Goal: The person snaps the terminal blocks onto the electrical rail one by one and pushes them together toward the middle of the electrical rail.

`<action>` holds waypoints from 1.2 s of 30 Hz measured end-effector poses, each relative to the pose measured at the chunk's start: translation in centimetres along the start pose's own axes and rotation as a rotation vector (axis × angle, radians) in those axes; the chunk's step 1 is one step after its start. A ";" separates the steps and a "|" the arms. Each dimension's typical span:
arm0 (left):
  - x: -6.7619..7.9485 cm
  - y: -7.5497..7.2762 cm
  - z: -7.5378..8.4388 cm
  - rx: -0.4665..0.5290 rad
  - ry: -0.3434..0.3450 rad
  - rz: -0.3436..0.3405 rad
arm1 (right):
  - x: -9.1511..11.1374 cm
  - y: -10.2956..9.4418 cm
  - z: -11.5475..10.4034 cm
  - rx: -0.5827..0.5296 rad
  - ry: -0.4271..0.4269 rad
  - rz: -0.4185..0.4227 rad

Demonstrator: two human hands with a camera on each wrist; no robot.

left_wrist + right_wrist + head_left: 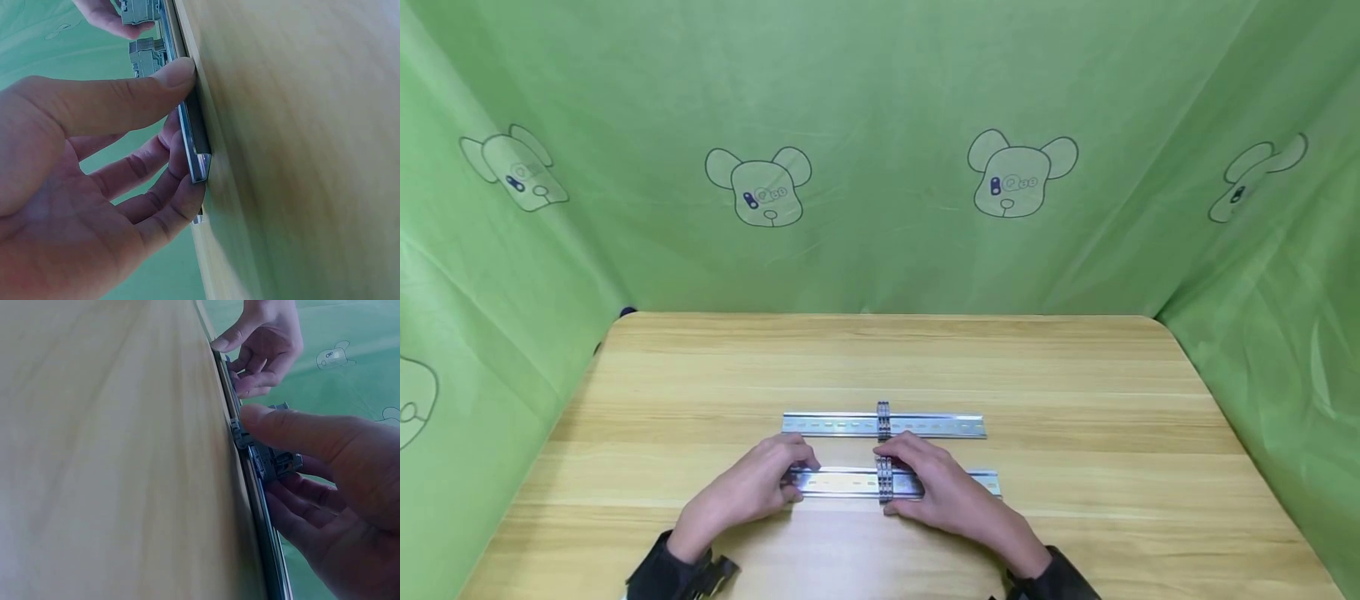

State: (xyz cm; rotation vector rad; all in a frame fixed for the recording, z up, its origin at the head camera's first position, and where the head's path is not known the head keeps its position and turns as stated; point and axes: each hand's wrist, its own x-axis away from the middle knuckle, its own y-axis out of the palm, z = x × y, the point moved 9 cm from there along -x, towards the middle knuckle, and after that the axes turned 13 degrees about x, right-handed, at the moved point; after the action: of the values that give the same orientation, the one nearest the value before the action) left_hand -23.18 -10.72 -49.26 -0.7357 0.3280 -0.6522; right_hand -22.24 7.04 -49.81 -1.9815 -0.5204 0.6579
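A slotted metal DIN rail (842, 483) lies across the table nearest the person. My left hand (748, 483) pinches its left end between thumb and fingers; in the left wrist view the rail's end (199, 164) shows past the thumb. A small stack of grey terminal blocks (884, 479) sits on this rail near the middle. Thumb and fingers of my right hand (947, 487) hold the blocks front and back, also visible in the right wrist view on the grey blocks (270, 461). Whether the blocks are fully clipped on, I cannot tell.
Behind, a second DIN rail (835, 425) lies roughly parallel, carrying its own stack of terminal blocks (883, 421) near its middle. The wooden table (1075, 375) meets green cloth (880, 267) with bear-head drawings at the back and sides.
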 end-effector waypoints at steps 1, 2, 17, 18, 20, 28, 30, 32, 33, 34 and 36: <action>0.0 0.0 0.0 0.000 -0.001 0.000 | -0.1 0.1 0.0 -0.001 0.002 -0.004; 0.0 0.0 -0.1 0.001 -0.003 -0.001 | -0.1 0.1 0.0 -0.001 0.003 -0.007; -0.1 0.0 -0.3 -0.001 -0.011 -0.002 | -0.4 0.1 -0.2 0.023 -0.021 0.068; -0.1 0.0 -0.2 -0.002 -0.009 -0.002 | -0.4 0.1 -0.2 0.029 -0.016 0.069; -0.1 0.0 -0.1 -0.001 -0.010 -0.002 | -0.4 0.1 -0.1 0.037 -0.004 0.072; -0.2 -0.1 0.1 0.004 -0.007 0.000 | -0.4 -0.3 0.3 0.047 0.019 0.113; -0.2 0.0 0.0 0.003 -0.006 0.000 | -0.4 -0.2 0.4 0.042 0.022 0.109; -0.2 -0.1 0.0 0.004 -0.006 0.000 | -0.5 -0.2 0.4 0.038 0.020 0.105; -0.2 -0.1 -0.1 0.004 -0.007 0.000 | -0.5 -0.1 0.4 0.034 0.017 0.103; -0.2 -0.1 -0.2 0.004 -0.008 0.000 | -0.5 -0.1 0.4 0.031 0.013 0.103; -0.1 -0.1 -0.3 0.005 -0.010 0.002 | -0.6 -0.2 0.3 0.028 0.003 0.104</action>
State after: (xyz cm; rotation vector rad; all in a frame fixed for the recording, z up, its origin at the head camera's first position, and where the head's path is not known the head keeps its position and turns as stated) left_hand -23.48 -10.84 -49.36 -0.7337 0.3179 -0.6469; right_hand -22.92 6.97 -49.66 -1.9929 -0.4059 0.7228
